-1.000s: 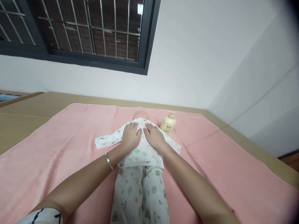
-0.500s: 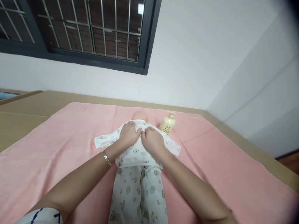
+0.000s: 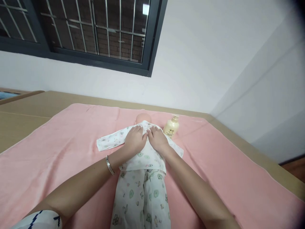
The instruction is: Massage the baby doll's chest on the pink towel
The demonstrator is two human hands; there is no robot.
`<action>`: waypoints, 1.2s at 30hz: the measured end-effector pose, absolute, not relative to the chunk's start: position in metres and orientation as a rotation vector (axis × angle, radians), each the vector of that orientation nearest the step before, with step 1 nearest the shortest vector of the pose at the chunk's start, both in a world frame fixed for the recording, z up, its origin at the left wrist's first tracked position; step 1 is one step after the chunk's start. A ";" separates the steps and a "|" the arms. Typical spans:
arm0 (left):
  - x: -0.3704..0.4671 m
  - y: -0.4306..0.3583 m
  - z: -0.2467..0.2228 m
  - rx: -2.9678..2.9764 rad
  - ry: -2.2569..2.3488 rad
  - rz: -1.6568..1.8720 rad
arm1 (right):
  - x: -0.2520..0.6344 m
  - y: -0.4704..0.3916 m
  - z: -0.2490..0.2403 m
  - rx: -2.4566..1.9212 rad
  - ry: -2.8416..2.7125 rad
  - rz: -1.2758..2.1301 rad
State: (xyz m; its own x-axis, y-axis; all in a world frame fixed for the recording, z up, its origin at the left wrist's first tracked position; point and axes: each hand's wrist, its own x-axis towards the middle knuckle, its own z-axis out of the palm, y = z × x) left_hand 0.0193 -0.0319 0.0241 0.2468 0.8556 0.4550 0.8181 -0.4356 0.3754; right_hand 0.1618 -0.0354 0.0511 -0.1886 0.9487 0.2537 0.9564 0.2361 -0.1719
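Note:
A baby doll [image 3: 143, 118] lies stretched out with its head at the far end. It wears a white printed top [image 3: 145, 160] and matching trousers [image 3: 156, 194]. My left hand [image 3: 135, 140] rests flat on the upper part of the top, fingers extended towards the head. Beside it, my right hand [image 3: 157, 139] lies flat on the same cloth, its thumb close to the left one. Neither hand grips anything that I can see. Both sleeves spread out sideways, the right one partly behind my right hand. The doll's face does not show.
A pink cloth [image 3: 71, 143] with some creases covers most of the wooden tabletop [image 3: 26, 127]. Just right of the doll's shoulder stands a cream pump bottle [image 3: 171, 127]. Behind are a white wall [image 3: 186, 63] and a dark-framed window [image 3: 149, 41] with bars.
Both hands have slid slightly to the right on the doll's top, and the cloth under them has shifted. The left hand's fingertips are now nearer the middle. The bottle stands in place.

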 end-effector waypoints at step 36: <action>0.029 -0.036 0.009 2.439 1.762 1.050 | 0.156 -0.030 0.043 -1.742 -2.110 0.091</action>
State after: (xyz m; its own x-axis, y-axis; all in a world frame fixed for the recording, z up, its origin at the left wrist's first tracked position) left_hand 0.0288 -0.0359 0.0094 0.1719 0.8308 0.5293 0.8607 -0.3880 0.3295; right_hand 0.1563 -0.0300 0.0430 -0.1425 0.9544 0.2623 0.9283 0.2208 -0.2992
